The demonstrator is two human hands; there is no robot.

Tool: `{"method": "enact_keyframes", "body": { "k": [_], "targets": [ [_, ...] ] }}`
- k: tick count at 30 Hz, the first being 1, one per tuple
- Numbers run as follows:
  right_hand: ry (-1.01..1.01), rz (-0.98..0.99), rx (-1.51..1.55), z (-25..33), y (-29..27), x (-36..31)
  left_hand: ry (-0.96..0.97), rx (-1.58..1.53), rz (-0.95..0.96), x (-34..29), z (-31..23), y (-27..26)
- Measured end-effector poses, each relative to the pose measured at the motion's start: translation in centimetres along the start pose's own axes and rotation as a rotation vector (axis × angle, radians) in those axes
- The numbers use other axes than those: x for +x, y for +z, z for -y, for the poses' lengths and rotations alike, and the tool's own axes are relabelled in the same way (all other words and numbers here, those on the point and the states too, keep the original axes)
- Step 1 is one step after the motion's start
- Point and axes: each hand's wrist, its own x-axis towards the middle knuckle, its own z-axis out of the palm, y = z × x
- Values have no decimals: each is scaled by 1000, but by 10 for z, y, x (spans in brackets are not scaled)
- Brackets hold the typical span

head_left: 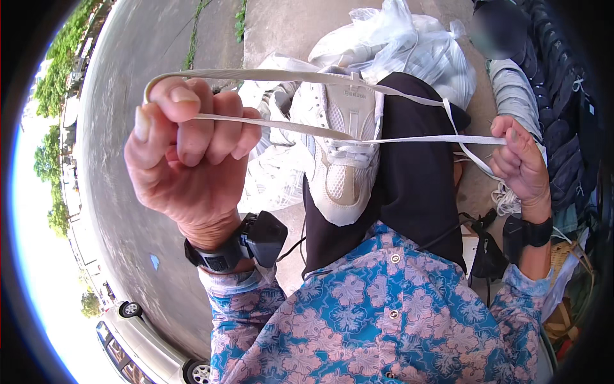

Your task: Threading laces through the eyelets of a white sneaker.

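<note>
A cream and white sneaker (339,147) rests on my lap over the dark trousers (416,173), its toe toward me. A long flat white shoelace (275,125) stretches above it in two strands. My left hand (192,141) is closed, with the lace looped round the bent index finger. The lace runs on to my right hand (521,157), which pinches one strand between thumb and fingers at the right. A loose length of lace hangs in a curve beside the right hand. Where the lace meets the shoe's eyelets is partly hidden by the strands.
Clear plastic bags of white shoes (409,51) lie beyond my knees, with more white shoes (275,160) left of the sneaker. Dark shoes (563,128) are piled along the right. Another person's grey sleeve (515,89) shows there. A parked car (150,345) stands at lower left.
</note>
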Motion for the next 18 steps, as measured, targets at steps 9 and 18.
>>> {"method": "enact_keyframes", "body": {
  "k": [9,18],
  "targets": [
    [-459,-182,474,47,-113,-57,82,192,-140,0,-101,-29],
    [-620,-475,639,94,-232,-171,194,41,-256,-32,-187,-75]
  ]
}}
